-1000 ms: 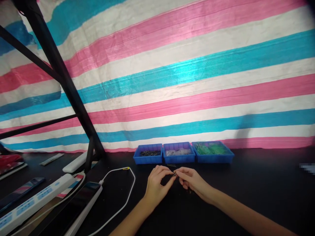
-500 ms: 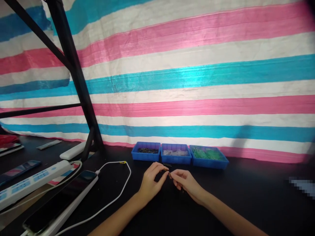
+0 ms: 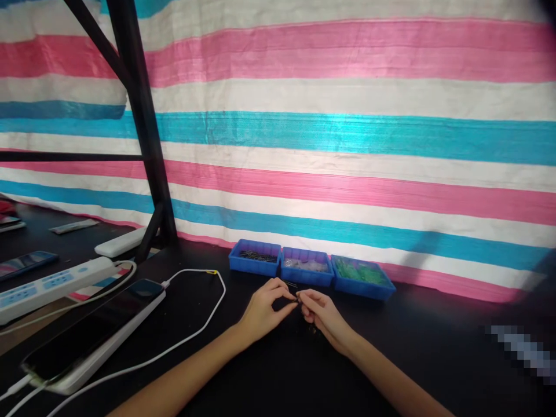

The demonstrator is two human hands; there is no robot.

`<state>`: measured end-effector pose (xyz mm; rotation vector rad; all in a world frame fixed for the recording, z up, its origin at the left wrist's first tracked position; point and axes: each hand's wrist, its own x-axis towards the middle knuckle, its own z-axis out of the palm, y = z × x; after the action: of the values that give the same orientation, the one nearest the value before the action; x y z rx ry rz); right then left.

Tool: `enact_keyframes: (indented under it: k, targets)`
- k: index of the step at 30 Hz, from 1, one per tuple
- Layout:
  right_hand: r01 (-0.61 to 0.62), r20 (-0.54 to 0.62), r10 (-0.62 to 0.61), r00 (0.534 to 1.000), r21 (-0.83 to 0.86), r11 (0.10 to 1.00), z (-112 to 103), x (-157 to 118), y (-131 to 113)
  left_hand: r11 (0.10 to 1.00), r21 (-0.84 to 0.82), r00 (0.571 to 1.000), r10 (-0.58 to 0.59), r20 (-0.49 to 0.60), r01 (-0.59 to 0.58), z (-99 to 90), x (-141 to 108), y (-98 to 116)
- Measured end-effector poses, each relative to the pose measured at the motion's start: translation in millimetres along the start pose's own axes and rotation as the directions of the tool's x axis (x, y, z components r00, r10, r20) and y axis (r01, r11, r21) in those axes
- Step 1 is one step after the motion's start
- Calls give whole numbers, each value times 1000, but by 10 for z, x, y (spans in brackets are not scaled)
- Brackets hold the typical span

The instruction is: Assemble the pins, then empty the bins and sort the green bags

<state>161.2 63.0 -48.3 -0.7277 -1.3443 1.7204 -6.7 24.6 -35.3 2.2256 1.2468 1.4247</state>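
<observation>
Striped sheet [image 3: 347, 92], pink, white and blue, fills the background. Black table [image 3: 260, 376] in front; black frame [image 3: 145, 133] rises at the left, cutting across the sheet. White power strip [image 3: 56, 284] and dark-screened phone [image 3: 98, 324] lie left, white cable [image 3: 208, 321] looping towards the hands.

Three blue trays in a row beyond the hands: right tray [image 3: 365, 288], green pieces; middle tray [image 3: 306, 275], clear or whitish pieces; left tray [image 3: 255, 264], thin dark pieces.

Left hand [image 3: 262, 310] and right hand [image 3: 325, 317] meet at the fingertips, near the trays. Both narrow, thumb and forefinger pinched on one item. A few thin pins [image 3: 290, 284] on the table, just behind the left fingers.

Smallest: the small dark piece [image 3: 297, 299], between the two hands' fingertips. Dark, brownish glint; fingertips hide most of it, exact shape can't be told.
</observation>
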Motion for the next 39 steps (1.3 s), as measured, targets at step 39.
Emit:
enact_keyframes:
  k: [39]
  targets:
    - [-225, 62, 220, 974, 428, 875, -88, 43, -97, 965, 256, 978, 7, 210, -62, -192, 86, -172]
